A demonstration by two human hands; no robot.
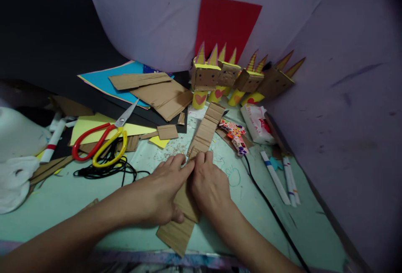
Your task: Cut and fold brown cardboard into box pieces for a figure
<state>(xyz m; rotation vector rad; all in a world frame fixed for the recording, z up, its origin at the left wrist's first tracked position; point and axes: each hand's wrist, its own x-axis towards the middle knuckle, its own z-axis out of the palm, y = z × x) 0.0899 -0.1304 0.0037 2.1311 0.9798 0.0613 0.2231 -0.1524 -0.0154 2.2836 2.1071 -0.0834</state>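
Note:
A long creased cardboard strip lies on the table, running from the row of box figures toward me. My left hand comes in from the left and holds the strip at its middle, index finger pressed on a crease and thumb lower down on the cardboard. Against it, my right hand grips the same spot from the right with curled fingers. The fingertips of both hands meet there and partly hide the crease. Toward me, the strip's near end bends off at an angle near the table edge.
Red-and-yellow-handled scissors lie at left over black cord. Cardboard pieces rest on coloured paper behind. Several cardboard figures with pointed ears stand at the back. At right are a flower-patterned glue gun, its cable and markers.

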